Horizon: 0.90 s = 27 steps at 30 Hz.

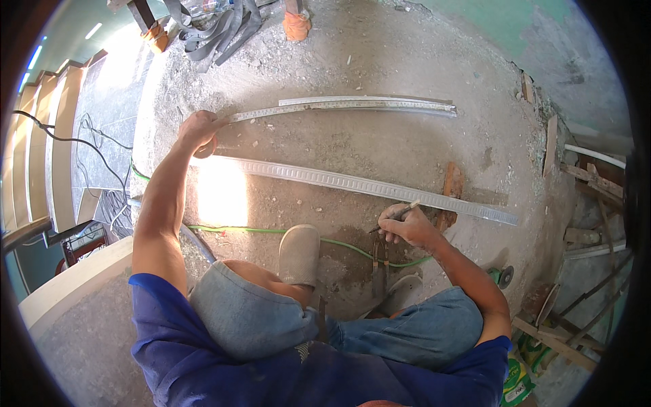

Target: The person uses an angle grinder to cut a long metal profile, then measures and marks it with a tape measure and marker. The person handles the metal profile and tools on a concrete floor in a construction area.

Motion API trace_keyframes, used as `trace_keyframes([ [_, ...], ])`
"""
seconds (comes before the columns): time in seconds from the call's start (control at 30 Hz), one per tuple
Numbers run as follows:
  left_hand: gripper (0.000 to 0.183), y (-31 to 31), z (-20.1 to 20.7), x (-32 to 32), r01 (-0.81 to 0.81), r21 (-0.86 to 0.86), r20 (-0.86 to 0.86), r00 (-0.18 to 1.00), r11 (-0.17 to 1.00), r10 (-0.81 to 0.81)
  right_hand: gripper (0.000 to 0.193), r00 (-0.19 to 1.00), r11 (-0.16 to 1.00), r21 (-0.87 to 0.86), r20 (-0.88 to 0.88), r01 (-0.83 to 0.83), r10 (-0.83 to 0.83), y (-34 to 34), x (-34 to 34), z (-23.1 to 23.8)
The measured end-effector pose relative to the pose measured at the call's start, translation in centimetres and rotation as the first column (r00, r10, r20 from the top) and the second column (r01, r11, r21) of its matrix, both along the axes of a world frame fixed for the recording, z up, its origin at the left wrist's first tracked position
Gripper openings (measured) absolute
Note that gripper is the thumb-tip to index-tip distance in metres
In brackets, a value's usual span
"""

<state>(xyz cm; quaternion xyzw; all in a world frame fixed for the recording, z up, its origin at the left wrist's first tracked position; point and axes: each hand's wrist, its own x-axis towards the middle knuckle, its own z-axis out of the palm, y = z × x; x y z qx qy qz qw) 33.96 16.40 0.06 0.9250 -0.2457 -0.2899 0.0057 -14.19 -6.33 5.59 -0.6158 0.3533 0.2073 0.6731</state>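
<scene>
My left hand [201,133] is closed on the left end of a long, thin, pale strip [298,108] with marks along it. It looks like a measuring tape, but the part inside my fist is hidden. The strip lies along a narrow metal profile [380,100] on the floor. Nearer to me, a slotted metal channel [325,178] runs across the floor, its right part over a piece of wood [453,182]. Just on the near side of that channel, my right hand [409,225] grips a dark marker pen [411,206], its dark tip pointing down and left.
Snips or pliers [381,271] lie between my feet, and a green cable [339,243] crosses there. A grinder [503,277] sits by my right elbow. Grey straps [220,34] lie far left beside legs wrapped in orange cloth [296,26]. Timber scraps [597,183] pile up on the right.
</scene>
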Motion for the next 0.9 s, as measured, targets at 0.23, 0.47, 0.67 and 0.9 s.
trace_keyframes([
  [0.23,0.052,0.37,-1.07,0.75,-0.024,0.007,-0.02,1.0,1.0,0.024,0.021,1.0,1.0,-0.002,0.002,-0.006,0.006,-0.11,-0.07,-0.11],
  [0.47,0.05,0.34,-1.12,0.77,-0.029,0.006,-0.014,0.999,1.0,0.029,0.021,1.0,1.0,0.008,-0.003,0.002,-0.002,-0.17,-0.1,-0.29],
  [0.67,0.05,0.25,-0.63,0.38,-0.022,0.009,0.011,1.0,1.0,0.022,0.02,1.0,1.0,0.013,-0.009,0.001,-0.001,-0.18,-0.03,-0.34],
  [0.9,0.05,0.15,-0.44,0.26,-0.019,0.013,0.022,1.0,1.0,0.019,0.02,1.0,1.0,0.019,-0.007,0.001,-0.001,-0.23,-0.04,-0.41],
])
